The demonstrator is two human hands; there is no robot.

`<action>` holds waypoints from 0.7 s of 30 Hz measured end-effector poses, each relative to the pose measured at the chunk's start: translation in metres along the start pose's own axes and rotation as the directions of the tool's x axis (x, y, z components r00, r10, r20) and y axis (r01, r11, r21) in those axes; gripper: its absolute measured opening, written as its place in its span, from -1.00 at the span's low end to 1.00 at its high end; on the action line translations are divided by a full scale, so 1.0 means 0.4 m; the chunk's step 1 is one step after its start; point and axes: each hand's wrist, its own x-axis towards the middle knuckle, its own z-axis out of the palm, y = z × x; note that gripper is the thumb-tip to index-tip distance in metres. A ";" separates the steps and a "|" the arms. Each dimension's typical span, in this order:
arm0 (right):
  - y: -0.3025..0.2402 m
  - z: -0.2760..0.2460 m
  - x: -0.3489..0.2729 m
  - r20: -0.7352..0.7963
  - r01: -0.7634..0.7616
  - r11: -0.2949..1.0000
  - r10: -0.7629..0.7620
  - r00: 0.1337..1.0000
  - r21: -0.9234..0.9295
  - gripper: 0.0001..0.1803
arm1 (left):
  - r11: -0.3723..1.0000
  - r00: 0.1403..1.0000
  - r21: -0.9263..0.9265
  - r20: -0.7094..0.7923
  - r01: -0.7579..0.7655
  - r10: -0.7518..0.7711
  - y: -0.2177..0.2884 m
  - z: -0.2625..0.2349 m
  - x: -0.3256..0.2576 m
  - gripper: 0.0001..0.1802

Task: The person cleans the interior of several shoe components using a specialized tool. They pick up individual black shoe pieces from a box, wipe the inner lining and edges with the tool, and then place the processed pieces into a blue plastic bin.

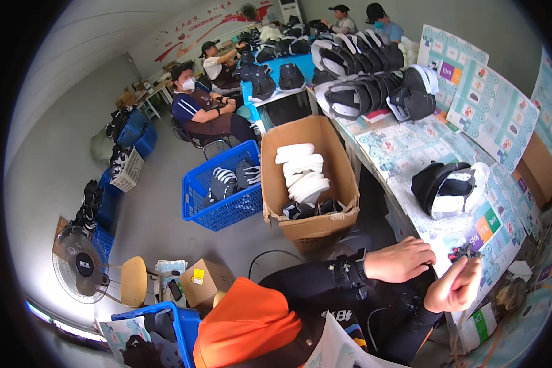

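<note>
My left hand [401, 260] rests at the near edge of the worktable, palm down with loosely bent fingers and nothing visible in it. To its right my right hand [454, 286] is closed, thumb against the curled fingers; what they hold, if anything, is hidden. Right at those fingers lies a small dark thing with red on it [465, 252], too small to name. Farther up the table stands a black-and-white shoe upper [451, 189], apart from both hands. Printed sheets [386, 144] cover the worktable.
Rows of black-and-white shoes [359, 95] stand at the table's far end. Left of the table are a cardboard box [343, 132] with white pads and a blue basket [193, 205] of shoe parts. A fan [83, 264] stands far left. Several people sit farther back.
</note>
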 end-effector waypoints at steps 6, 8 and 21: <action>-0.056 0.062 0.063 0.345 0.159 0.985 -0.128 0.930 -0.065 -0.05 | 0.997 0.995 -0.017 -0.070 0.072 -0.073 0.010 -0.012 -0.025 -0.81; -0.045 0.085 0.046 0.441 0.080 0.994 -0.104 0.891 0.074 0.06 | 0.998 0.991 0.009 -0.118 0.064 -0.063 -0.017 -0.012 -0.043 -0.80; -0.100 0.304 -0.016 0.865 -0.995 0.100 -0.500 -0.045 0.006 0.35 | 0.729 0.979 -0.676 -0.053 0.108 -0.194 -0.213 0.068 -0.063 -0.68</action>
